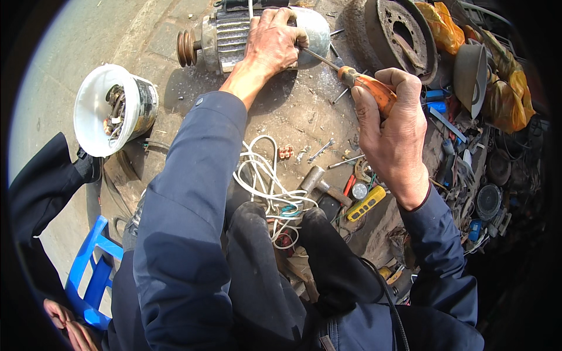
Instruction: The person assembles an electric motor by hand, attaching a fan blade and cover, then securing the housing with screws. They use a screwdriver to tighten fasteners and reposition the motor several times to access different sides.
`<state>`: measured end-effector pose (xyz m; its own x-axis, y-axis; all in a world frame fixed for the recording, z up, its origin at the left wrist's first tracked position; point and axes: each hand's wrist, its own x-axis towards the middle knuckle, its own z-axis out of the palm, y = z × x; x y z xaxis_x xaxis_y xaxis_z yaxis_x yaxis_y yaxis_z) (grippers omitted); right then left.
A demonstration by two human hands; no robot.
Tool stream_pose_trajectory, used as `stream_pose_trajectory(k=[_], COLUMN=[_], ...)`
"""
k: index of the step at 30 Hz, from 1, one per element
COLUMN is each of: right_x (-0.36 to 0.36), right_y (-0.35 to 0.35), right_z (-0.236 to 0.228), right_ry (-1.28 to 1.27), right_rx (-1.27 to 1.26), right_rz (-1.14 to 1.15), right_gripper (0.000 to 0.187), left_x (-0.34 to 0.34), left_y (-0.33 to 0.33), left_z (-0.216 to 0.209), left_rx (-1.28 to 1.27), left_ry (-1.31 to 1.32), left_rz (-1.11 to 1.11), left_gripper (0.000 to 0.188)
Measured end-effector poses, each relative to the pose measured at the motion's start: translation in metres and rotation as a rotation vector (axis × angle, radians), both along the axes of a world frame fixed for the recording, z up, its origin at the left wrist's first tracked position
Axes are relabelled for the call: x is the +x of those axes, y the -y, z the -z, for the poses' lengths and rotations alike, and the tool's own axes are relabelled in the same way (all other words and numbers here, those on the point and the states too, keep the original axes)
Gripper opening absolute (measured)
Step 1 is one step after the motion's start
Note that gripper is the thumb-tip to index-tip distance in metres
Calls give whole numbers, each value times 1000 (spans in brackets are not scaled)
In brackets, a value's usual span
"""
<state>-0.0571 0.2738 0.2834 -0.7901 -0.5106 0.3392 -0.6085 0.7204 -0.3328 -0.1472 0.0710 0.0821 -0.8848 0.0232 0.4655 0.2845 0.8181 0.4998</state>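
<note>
An electric motor (231, 34) with a finned grey housing lies on its side on the dirty ground ahead of me. A rusty grooved pulley (187, 48) sits on its shaft at the left. My left hand (274, 41) rests on the motor near its smooth rounded end cover (313, 32), fingers bent over the joint. My right hand (393, 126) is closed round the orange handle of a screwdriver (374, 90). Its shaft slants up and left, the tip reaching the cover's edge beside my left fingers. The exact contact of the tip is hidden.
A white bucket (88, 111) holding metal parts stands at left, near another person's leg (44, 175) and a blue stool (88, 275). White cable (257, 167), a hammer (313, 178) and a yellow control box (366, 203) lie below. Rusty wheel rim (404, 35) and scrap fill the right.
</note>
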Motion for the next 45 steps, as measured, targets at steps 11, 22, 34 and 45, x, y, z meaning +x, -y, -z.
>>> stream_pose_trajectory(k=[11, 22, 34, 45], right_x=[2, -10, -4, -14], right_y=[-7, -13, -19, -16], right_z=[-4, -2, -2, -5], right_ry=[17, -9, 243, 119], right_rx=[57, 93, 70, -2], right_rz=[-35, -86, 81, 103], right_gripper=[47, 45, 51, 25], left_x=[0, -1, 0, 0], left_y=[0, 0, 1, 0], left_z=[-1, 1, 2, 0], left_rx=[0, -10, -5, 1], left_ry=[27, 7, 7, 7], left_rz=[10, -2, 12, 8], left_gripper=[27, 28, 29, 27])
